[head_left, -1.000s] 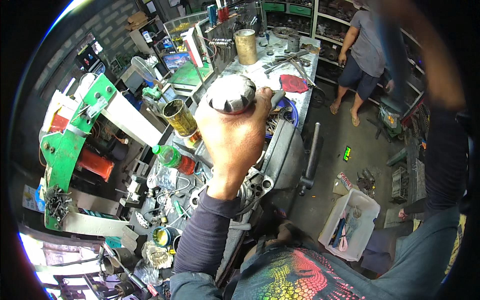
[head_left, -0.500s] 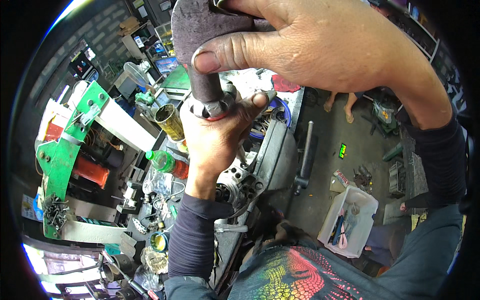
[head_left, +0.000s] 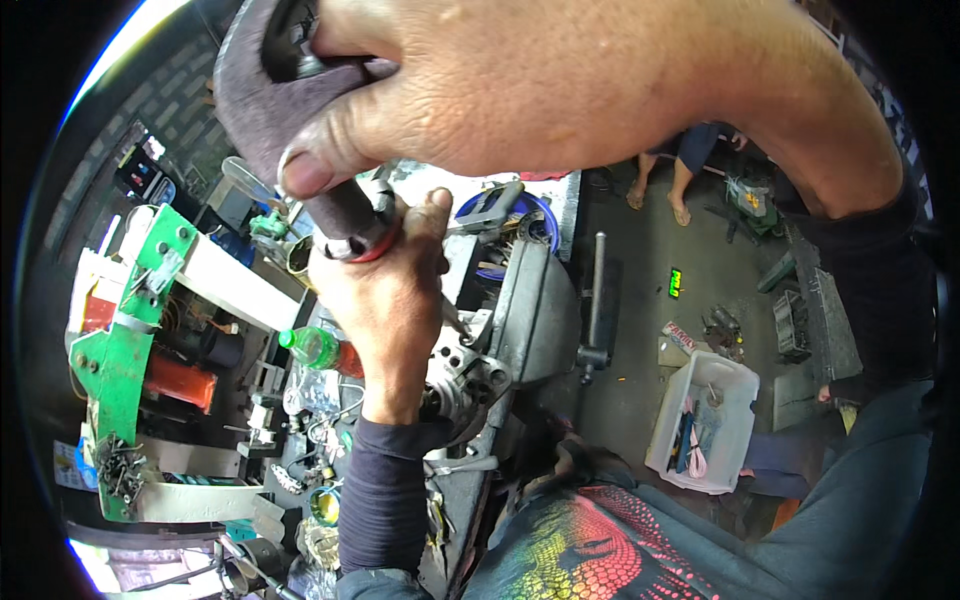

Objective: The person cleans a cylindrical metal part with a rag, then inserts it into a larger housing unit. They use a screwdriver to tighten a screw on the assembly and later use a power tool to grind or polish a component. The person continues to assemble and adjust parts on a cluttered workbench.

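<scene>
High in front of me is a dark grey metal tool [head_left: 245,95] with a curved loop handle. Its cylindrical neck runs down to a notched collar with a red ring. My right hand [head_left: 480,90] is wrapped round the handle, thumb along the neck, other fingertips partly hidden. Just under the collar, my left hand [head_left: 375,290] grips the tool's lower part, which its fingers largely hide. A slim metal rod [head_left: 456,320] shows beyond the left hand, pointing at a grey metal casting [head_left: 465,375] with round holes on the bench; whether they touch I cannot tell.
A green-capped bottle [head_left: 315,347] with red contents stands left of the casting. Behind are a blue basin [head_left: 545,215] and a grey vise [head_left: 535,310] with a long handle. A green-and-white frame [head_left: 125,370] is at left, a white bin [head_left: 705,420] on the floor.
Both hands and the tool have shifted left in the view, and the tool's loop handle leans further left. My right hand appears larger and closer. Both grips stay closed.
</scene>
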